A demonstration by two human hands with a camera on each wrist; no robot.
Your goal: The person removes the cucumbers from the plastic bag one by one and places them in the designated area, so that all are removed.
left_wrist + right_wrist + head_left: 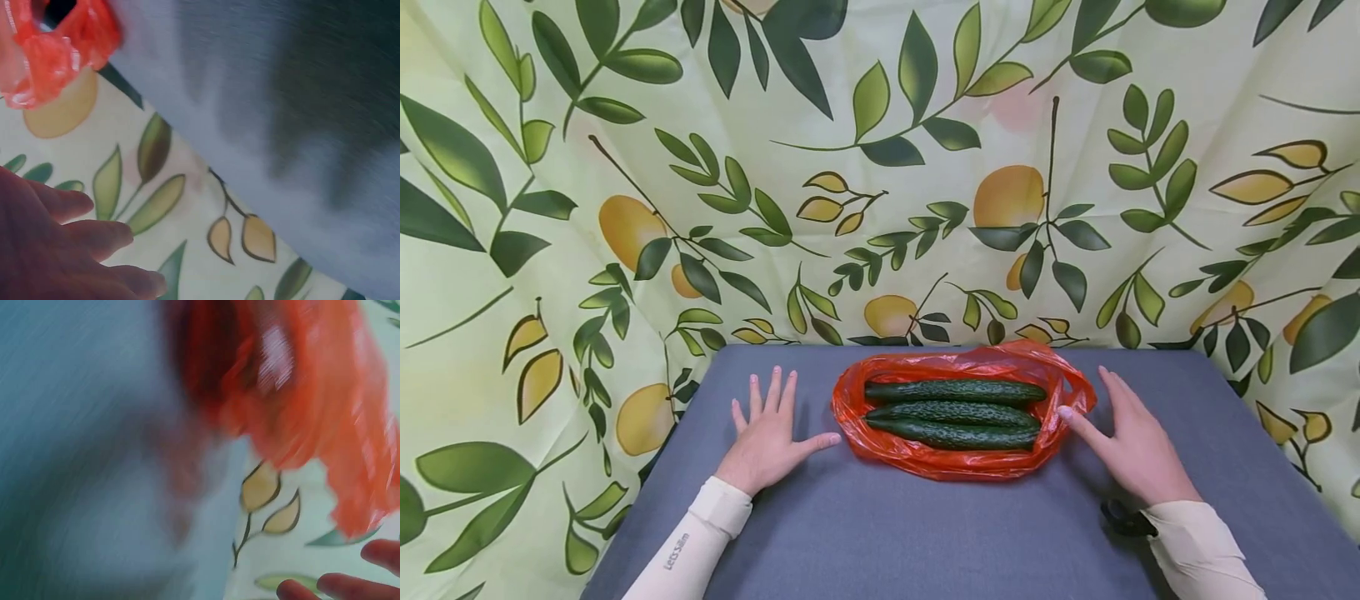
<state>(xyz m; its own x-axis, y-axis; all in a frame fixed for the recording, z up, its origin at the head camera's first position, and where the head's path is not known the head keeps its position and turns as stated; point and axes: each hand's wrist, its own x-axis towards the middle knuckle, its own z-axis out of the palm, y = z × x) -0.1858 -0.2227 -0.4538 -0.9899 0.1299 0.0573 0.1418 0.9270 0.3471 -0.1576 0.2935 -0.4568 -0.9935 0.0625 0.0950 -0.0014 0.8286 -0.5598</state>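
Note:
Three dark green cucumbers [955, 412] lie side by side in a red plastic bag [940, 467], whose mouth is spread wide around them. My left hand [767, 442] is to the left of the bag, fingers spread and straight, thumb pointing at the bag's left edge. On the other side, my right hand [1138, 442] has its fingers extended, with the thumb tip at the bag's right rim. Neither hand grips anything. In the right wrist view the crumpled bag [294, 406] appears close to the fingertips [337, 586]; the left wrist view catches only a corner of the bag [56, 56].
The bag rests toward the back of a table with a grey-blue cloth [910, 542]. Behind it and at both sides hangs a curtain [820, 275] printed with leaves and orange fruit. A black band [1127, 518] is on the right wrist.

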